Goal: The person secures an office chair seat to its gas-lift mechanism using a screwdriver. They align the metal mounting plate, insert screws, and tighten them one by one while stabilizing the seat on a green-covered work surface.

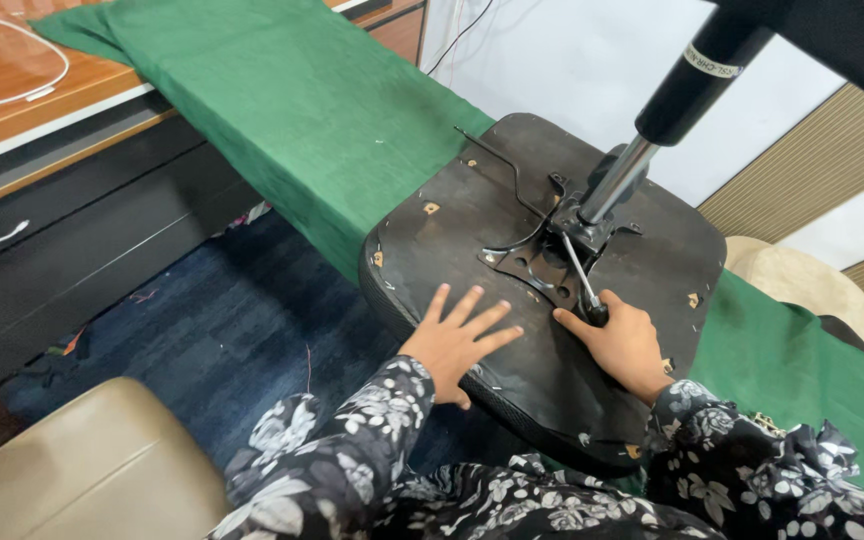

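- Green cloth point(292, 110) covers the counter point(12, 90) under an upturned chair seat point(472, 230).
- Your left hand point(457, 340) lies flat, fingers spread, on the seat.
- Your right hand point(627, 345) grips the lever point(580, 280).

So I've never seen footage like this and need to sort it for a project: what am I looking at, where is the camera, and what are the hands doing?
The single picture comes from a camera worn on a person's head, looking down at their own two bare hands; the flowered sleeves are theirs. No machine is involved.

In front of them an office chair seat lies upside down on a green cloth, dark underside up. A metal plate is fixed to the middle of it, and a shiny gas cylinder rises from that plate toward the upper right.

The left hand lies flat, fingers spread, on the seat's underside. The right hand has its grip closed around a lever, a thin metal rod with a black knob, which sticks out from the plate.

At the upper left is a wooden desk with a white cable; at the lower left, a tan cushion over dark blue floor.
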